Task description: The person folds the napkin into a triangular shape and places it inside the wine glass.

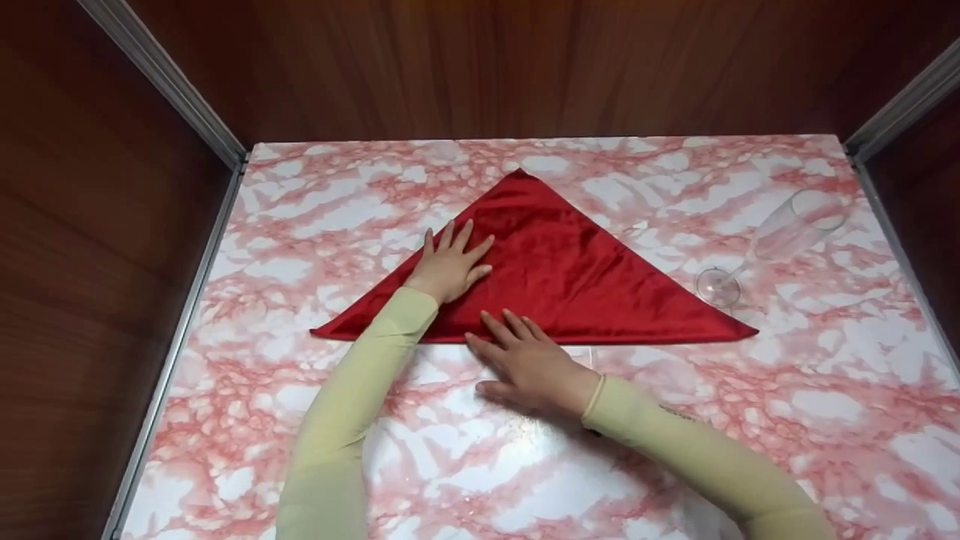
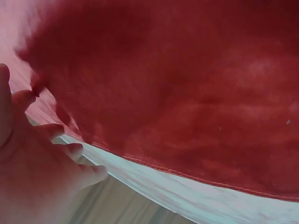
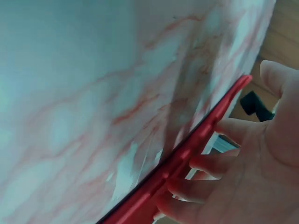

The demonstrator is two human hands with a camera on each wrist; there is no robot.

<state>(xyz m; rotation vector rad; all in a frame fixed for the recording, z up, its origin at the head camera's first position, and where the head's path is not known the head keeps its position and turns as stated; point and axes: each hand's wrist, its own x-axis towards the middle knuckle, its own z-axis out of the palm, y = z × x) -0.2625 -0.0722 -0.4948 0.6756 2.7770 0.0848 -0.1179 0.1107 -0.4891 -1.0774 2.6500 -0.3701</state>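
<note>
**Red satin cloth folded into a triangle, both hands flat on it**

Red satin triangular cloth [image 1: 555, 262] lies mid-table on the pink-marbled table [image 1: 825, 390]. Head view: left hand [image 1: 448, 264] presses its left slope with fingers spread; right hand [image 1: 529, 364] rests flat, fingertips on the near edge. A clear plastic flute glass [image 1: 780, 238] lies toppled near the cloth's right corner.

Left wrist view: straight fingers [image 2: 70, 151] beside cloth [image 2: 187, 93].

Right wrist view: fingers [image 3: 210, 163] touch the cloth's edge [image 3: 187, 154].

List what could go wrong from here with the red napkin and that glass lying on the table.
1. The clear glass lies on its side on the marble-patterned table, its foot just beside the red napkin's right edge; tugging the cloth that way could likely set it rolling.
2. The left hand and right hand lie flat on the left half and the bottom edge only; the satin-looking fabric may slip, and the free right corner could shift out of line.
</note>
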